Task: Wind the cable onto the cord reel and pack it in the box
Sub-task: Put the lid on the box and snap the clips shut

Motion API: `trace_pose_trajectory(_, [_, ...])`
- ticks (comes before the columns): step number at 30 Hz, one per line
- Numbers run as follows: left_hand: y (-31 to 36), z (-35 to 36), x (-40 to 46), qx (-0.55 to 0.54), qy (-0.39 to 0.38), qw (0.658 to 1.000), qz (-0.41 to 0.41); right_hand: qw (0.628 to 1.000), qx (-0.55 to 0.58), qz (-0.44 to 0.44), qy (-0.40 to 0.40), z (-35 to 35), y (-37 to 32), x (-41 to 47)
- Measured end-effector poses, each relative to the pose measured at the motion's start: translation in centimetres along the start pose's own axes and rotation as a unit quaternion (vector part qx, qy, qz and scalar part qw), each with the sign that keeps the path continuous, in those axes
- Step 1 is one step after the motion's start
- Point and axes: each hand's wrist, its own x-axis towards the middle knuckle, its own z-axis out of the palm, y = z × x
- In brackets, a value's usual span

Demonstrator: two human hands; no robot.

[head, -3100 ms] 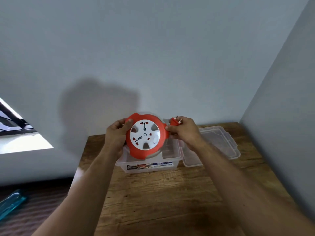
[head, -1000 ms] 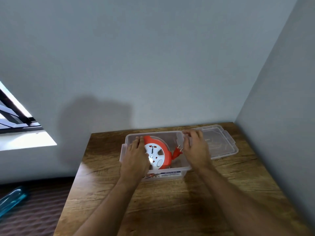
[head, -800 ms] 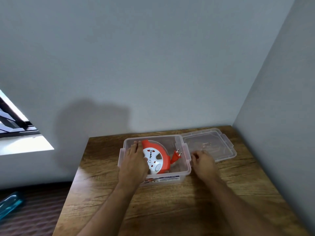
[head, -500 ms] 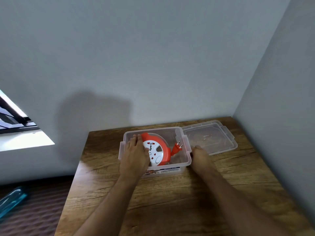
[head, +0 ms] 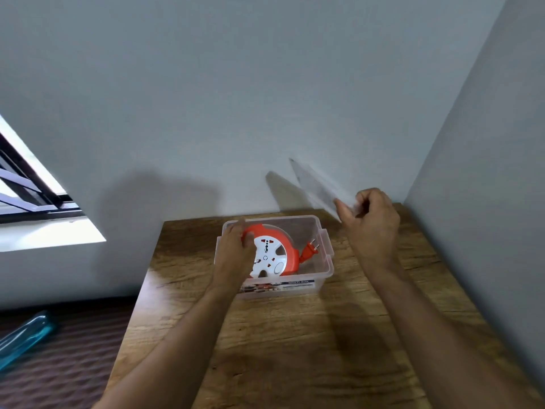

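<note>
Left hand (head: 236, 252) fingers clasp the round orange-and-white cord reel (head: 272, 255) steady inside the clear plastic box (head: 326, 262); right hand (head: 368, 222) fingers pinch the blurred transparent lid (head: 315, 184), tilted above the table (head: 295, 335), likely for closing.

walls (head: 265, 84): grey | table (head: 295, 349): wood | window (head: 26, 184): left, bright

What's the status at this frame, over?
Left hand on cord reel, reel in box. Right hand holds lid raised, blurred. Box not closed. Nothing in the way.
</note>
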Motion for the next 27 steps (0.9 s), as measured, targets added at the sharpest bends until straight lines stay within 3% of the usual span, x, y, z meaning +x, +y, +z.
trace_pose_trajectory(5, [1.2, -1.6, 0.2, -0.174, 0.039, 0.983, -0.042, 0.974, 0.222, 0.038, -0.014, -0.8, -5.8, -1.9])
trace_pose_trajectory(9, [2.0, -2.8, 0.8, -0.343, 0.081, 0.932, -0.088, 0.931, 0.310, 0.170, -0.090, -0.2, -5.2, -2.6])
trace_pose_trajectory(13, [0.9, -3.7, 1.7, -0.300, 0.113, 0.941, -0.108, 0.895, 0.294, 0.297, -0.159, 0.6, -2.0, -2.6])
trace_pose_trajectory(18, [-1.4, -4.1, 1.7, -0.164, 0.117, 0.974, -0.108, 0.896, 0.198, 0.323, -0.233, 0.9, 0.8, -3.4])
trace_pose_trajectory(23, [-2.2, -3.6, 0.6, -0.099, 0.110, 0.981, -0.123, 0.941, -0.044, 0.219, -0.254, 1.4, 1.8, -2.9])
trace_pose_trajectory(25, [-2.5, -3.2, 0.6, -0.091, 0.099, 0.981, -0.142, 0.936, -0.136, 0.180, -0.271, 1.4, 2.0, -2.3])
trace_pose_trajectory(27, [-3.0, -2.7, 0.5, -0.079, 0.074, 0.981, -0.163, 0.926, -0.156, 0.180, -0.293, 1.4, 2.2, -2.1])
